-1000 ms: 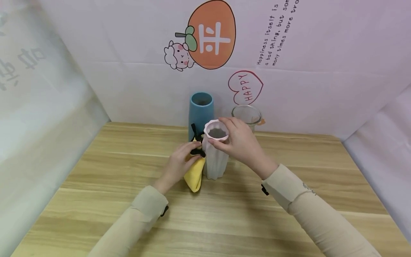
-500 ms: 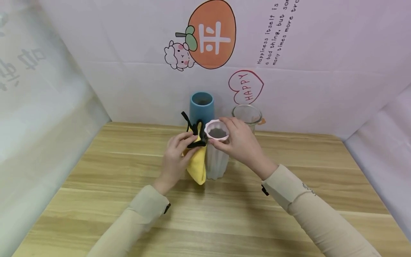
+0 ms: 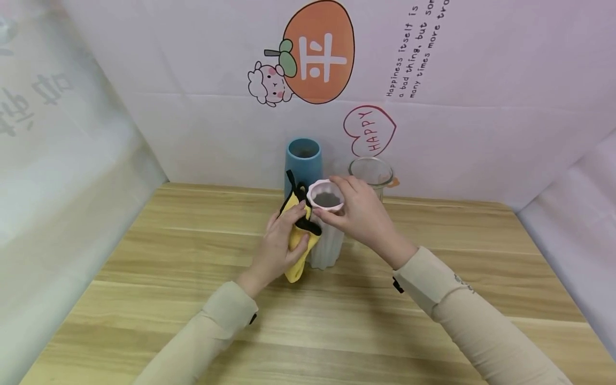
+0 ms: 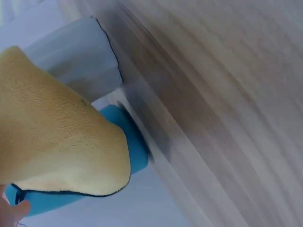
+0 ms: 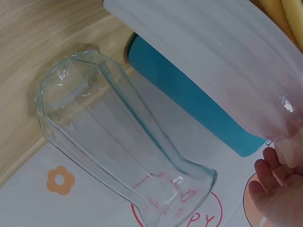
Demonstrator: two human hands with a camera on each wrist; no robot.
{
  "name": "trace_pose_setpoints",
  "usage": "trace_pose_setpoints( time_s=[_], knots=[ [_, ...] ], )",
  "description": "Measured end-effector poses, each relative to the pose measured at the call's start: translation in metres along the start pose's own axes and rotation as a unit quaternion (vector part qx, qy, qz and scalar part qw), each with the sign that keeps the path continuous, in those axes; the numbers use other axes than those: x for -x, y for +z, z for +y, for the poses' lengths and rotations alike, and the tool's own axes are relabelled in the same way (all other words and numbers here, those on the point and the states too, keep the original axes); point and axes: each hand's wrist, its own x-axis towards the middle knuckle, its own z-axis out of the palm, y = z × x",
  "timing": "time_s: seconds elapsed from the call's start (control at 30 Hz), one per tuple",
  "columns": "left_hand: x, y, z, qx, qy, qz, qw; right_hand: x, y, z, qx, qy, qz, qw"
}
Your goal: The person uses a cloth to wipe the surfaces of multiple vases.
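A yellow cloth with black edging [image 3: 300,256] is bunched in my left hand [image 3: 276,246], which presses it against the left side of a pale pink, fluted vase [image 3: 329,246]. The vase stands upright on the table, and the fingers and thumb of my right hand [image 3: 363,214] grip its scalloped rim. In the left wrist view the cloth [image 4: 61,137] hangs beside the vase [image 4: 78,56]. The right wrist view has the vase's ribbed side [image 5: 208,61] and the curled fingers of my right hand [image 5: 279,189] at its rim.
Behind the pink vase stands a blue vase [image 3: 304,166]. A clear glass vase [image 3: 370,172] is at the back right, partly hidden by my right hand. All stand on a wood-grain table [image 3: 192,256], before a printed white cloth backdrop [image 3: 202,133].
My left hand has shifted right and slightly inward along the pink vase, and the yellow cloth has swung and folded differently in its fingers. My right hand keeps its hold on the rim.
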Motion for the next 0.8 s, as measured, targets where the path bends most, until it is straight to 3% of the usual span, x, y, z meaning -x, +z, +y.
trace_pose_setpoints(
  time_s=[0.2, 0.4, 0.63, 0.8],
  knots=[
    [0.005, -0.001, -0.010, 0.012, 0.005, -0.019, 0.9997, -0.001, -0.001, 0.002, 0.007, -0.016, -0.004, 1.000],
    [0.009, 0.001, -0.018, 0.038, -0.026, -0.038, 0.9982, -0.003, -0.005, 0.008, 0.029, -0.049, -0.005, 0.998],
    [0.011, 0.000, -0.022, 0.056, -0.050, -0.055, 0.9956, 0.000, -0.005, 0.002, 0.012, -0.016, 0.020, 1.000],
    [0.010, 0.000, -0.026, 0.057, -0.046, -0.069, 0.9949, 0.002, -0.003, 0.001, 0.013, -0.010, 0.029, 0.999]
  ],
)
